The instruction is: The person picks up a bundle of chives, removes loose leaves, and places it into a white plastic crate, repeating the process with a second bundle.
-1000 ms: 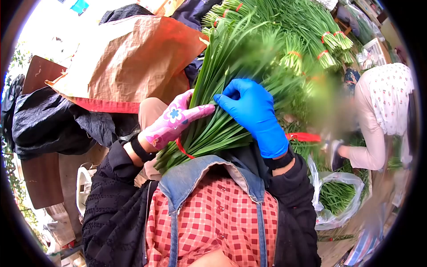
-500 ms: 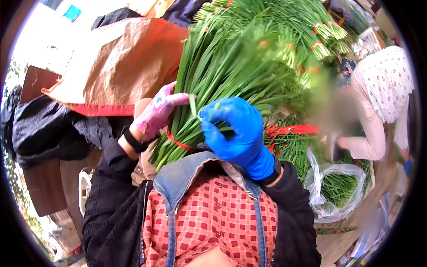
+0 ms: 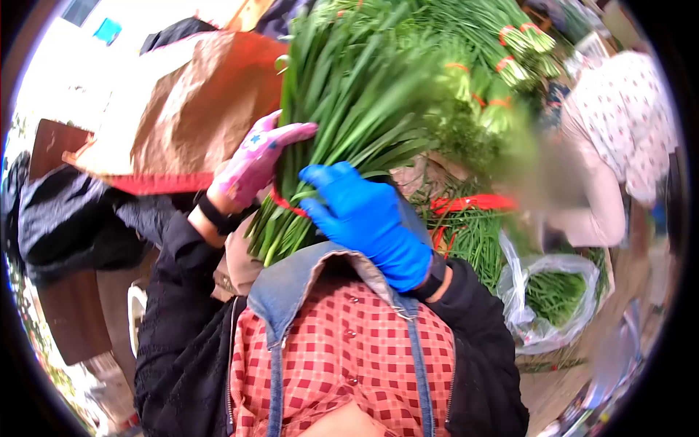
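A thick bunch of garlic chives (image 3: pixel 342 95) leans up and away from my lap, with a red band (image 3: pixel 287 204) around its lower stems. My left hand (image 3: pixel 255 156), in a pink flowered glove, is wrapped round the bunch's left side above the band, its thumb lying across the leaves. On the other side my right hand (image 3: pixel 371 226), in a blue glove, grips the bunch close to the band. Its thumb and forefinger reach over the stems; its other fingers are partly hidden. The cut stem ends point down toward my denim apron (image 3: pixel 291 284).
Several red-banded green bunches (image 3: pixel 510 65) are piled at the back right. A clear plastic bag (image 3: pixel 524 320) of greens stands at right, by a red strip (image 3: pixel 473 204). A co-worker in a dotted top (image 3: pixel 619 109) bends nearby. Left are a brown sheet (image 3: pixel 196 109) and black plastic (image 3: pixel 73 218).
My right hand has moved left and down from pinching a leaf blade to the bunch near the band. The bunch has shifted slightly left and the view has tilted a little.
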A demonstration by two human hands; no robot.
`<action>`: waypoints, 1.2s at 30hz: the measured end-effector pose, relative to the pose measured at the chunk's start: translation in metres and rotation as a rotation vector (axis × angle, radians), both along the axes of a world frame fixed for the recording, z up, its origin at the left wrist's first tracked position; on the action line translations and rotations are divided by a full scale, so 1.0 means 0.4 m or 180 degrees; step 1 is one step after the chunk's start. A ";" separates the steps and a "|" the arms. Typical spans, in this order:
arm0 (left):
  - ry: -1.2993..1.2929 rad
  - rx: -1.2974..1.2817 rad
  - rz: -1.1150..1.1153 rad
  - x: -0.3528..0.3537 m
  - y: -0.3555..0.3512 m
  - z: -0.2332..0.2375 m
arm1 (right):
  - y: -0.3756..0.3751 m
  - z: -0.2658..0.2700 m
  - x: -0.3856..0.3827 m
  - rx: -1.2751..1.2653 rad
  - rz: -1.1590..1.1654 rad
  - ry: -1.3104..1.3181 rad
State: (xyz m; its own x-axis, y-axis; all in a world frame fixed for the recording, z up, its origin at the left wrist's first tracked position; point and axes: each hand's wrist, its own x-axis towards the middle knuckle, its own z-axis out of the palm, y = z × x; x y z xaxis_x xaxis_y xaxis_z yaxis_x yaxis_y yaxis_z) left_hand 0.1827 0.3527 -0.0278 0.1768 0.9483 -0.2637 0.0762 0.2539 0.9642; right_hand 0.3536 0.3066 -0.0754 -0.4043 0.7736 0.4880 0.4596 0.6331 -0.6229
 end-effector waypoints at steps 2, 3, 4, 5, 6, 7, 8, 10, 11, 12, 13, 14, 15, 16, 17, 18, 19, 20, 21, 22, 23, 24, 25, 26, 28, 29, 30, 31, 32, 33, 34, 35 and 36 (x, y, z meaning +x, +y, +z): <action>-0.0246 -0.0227 0.0216 0.012 0.002 0.001 | 0.002 0.014 -0.005 0.0381 -0.0145 -0.1022; -0.0389 -0.0379 0.0395 -0.012 0.021 -0.047 | -0.005 0.024 -0.014 0.0492 -0.0272 -0.1292; -0.0362 -0.0400 0.0424 -0.012 0.028 -0.058 | -0.006 0.028 -0.024 0.0691 -0.0322 -0.1398; -0.0324 -0.0418 0.0465 -0.012 0.030 -0.063 | -0.002 0.018 -0.036 0.0871 -0.0312 -0.1281; -0.0349 -0.0484 0.0366 -0.016 0.039 -0.066 | -0.003 0.016 -0.047 0.0975 -0.0263 -0.1275; -0.0326 -0.0461 0.0314 -0.016 0.041 -0.060 | -0.005 0.016 -0.055 0.1086 -0.0202 -0.1268; -0.0287 -0.0623 0.0249 -0.013 0.040 -0.047 | -0.005 0.015 -0.058 0.1103 -0.0254 -0.1256; -0.0230 -0.0743 0.0190 -0.017 0.039 -0.046 | -0.005 0.010 -0.061 0.1306 -0.0029 -0.1145; -0.0212 -0.0731 0.0169 -0.010 0.036 -0.039 | -0.004 0.003 -0.061 0.1314 -0.0056 -0.1134; -0.0133 -0.0727 0.0173 0.000 0.030 -0.029 | -0.003 -0.006 -0.061 0.1350 -0.0006 -0.1123; -0.0053 -0.0732 0.0187 0.004 0.026 -0.024 | -0.001 -0.012 -0.062 0.1378 0.0053 -0.1107; -0.0025 -0.0755 0.0271 -0.003 0.026 -0.033 | 0.004 -0.019 -0.062 0.1083 0.0027 -0.0796; -0.0004 -0.0768 0.0280 -0.024 0.033 -0.054 | 0.011 -0.016 -0.057 0.1070 0.0032 -0.0774; 0.0003 -0.0690 0.0132 -0.055 0.044 -0.080 | 0.021 -0.010 -0.048 0.0561 -0.0041 -0.0144; 0.0007 -0.0612 -0.0014 -0.073 0.051 -0.092 | 0.031 -0.004 -0.039 0.0047 -0.0109 0.0481; -0.0113 -0.0766 0.0117 -0.058 0.046 -0.074 | 0.039 -0.001 -0.031 -0.0436 -0.0227 0.0730; -0.0086 -0.0773 0.0128 -0.052 0.040 -0.054 | 0.042 0.004 -0.007 -0.0814 -0.0108 0.0763; -0.0127 -0.0931 0.0166 -0.049 0.034 -0.035 | 0.035 0.017 0.028 -0.1010 0.0129 0.1071; -0.0181 -0.1084 0.0210 -0.051 0.031 -0.026 | 0.027 0.031 0.072 -0.1201 0.0376 0.1366; -0.0317 -0.1045 0.0225 -0.079 0.038 -0.051 | 0.018 0.040 0.127 -0.1379 0.0356 0.1280; -0.0453 -0.1215 0.0316 -0.088 0.036 -0.057 | 0.011 0.039 0.190 -0.1549 0.0345 0.1183; -0.0428 -0.1138 0.0334 -0.096 0.030 -0.049 | 0.009 0.019 0.251 -0.1594 0.0313 0.0659; -0.0402 -0.1047 0.0357 -0.103 0.025 -0.035 | 0.011 -0.004 0.308 -0.1611 0.0283 0.0135; -0.0409 -0.1005 0.0395 -0.106 0.024 -0.022 | -0.003 -0.027 0.363 -0.1346 0.0345 -0.0966; -0.0402 -0.0880 0.0264 -0.104 0.027 0.003 | -0.004 -0.025 0.382 -0.1015 0.0387 -0.2054; -0.0406 -0.0846 0.0276 -0.100 0.034 0.019 | 0.005 -0.015 0.378 -0.0676 0.0127 -0.1621; -0.0239 -0.0749 0.0146 -0.094 0.037 0.037 | 0.013 0.006 0.369 -0.0354 -0.0113 -0.1186; -0.0065 -0.0663 0.0009 -0.084 0.033 0.056 | 0.029 0.048 0.341 0.0243 -0.0170 -0.0943; -0.0042 -0.0703 0.0037 -0.060 0.027 0.078 | 0.049 0.084 0.296 0.0826 -0.0243 -0.0683; -0.0105 -0.0767 -0.0090 -0.048 0.026 0.089 | 0.067 0.093 0.253 0.1146 -0.0078 -0.0462; 0.0048 -0.0644 -0.0212 -0.051 0.022 0.080 | 0.079 0.100 0.208 0.1320 -0.0059 -0.0416; 0.0204 -0.0535 -0.0331 -0.055 0.016 0.069 | 0.096 0.077 0.169 0.1263 0.0016 -0.0360; 0.0280 -0.0519 -0.0528 -0.045 0.012 0.068 | 0.114 0.030 0.133 0.1245 -0.0080 -0.0531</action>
